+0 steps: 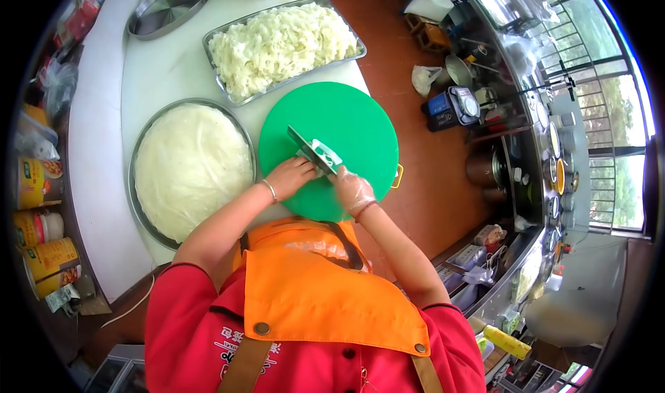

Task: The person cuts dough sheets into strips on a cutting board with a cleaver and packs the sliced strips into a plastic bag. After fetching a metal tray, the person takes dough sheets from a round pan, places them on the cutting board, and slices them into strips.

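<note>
In my head view, I judge the step to be slicing on the round green cutting board (353, 116). My right grip (355, 190) is clamped on the cleaver (309, 149). The white strips (329, 152) lie near the board's middle, across the cleaver from my left grip (291, 178), whose hold I cannot tell. The next cut likely calls for keeping it clear.

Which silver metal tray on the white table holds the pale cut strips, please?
The rectangular silver metal tray, beyond the round green board; its straight sides set it apart from the round metal trays.
</note>
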Motion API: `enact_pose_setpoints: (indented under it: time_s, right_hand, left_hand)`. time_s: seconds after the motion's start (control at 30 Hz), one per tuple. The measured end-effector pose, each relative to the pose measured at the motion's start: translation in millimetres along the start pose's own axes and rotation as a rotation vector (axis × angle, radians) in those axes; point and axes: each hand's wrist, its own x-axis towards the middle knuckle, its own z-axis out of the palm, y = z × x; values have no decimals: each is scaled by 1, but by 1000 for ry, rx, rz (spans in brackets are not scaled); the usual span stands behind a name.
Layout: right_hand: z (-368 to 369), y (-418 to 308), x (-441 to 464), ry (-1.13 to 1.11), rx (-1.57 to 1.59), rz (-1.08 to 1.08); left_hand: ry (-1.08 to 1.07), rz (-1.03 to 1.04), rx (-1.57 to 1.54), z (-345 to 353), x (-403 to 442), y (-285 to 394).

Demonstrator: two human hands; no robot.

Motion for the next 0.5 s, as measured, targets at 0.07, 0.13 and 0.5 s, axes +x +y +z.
enact_pose_setpoints:
  time_s: [0.07,0.13,0.5]
  right_hand:
    - [-13,1,-6,-20,10,25]
    - [-20,4,-14,-26,-46,3]
    - [11,13,2,14,164,34]
  left_hand:
    - [50,9,-21,0,-4,0]
    - [157,27,-64,-3,-9,4]
    - [107,-11,-5,1,-5,1]
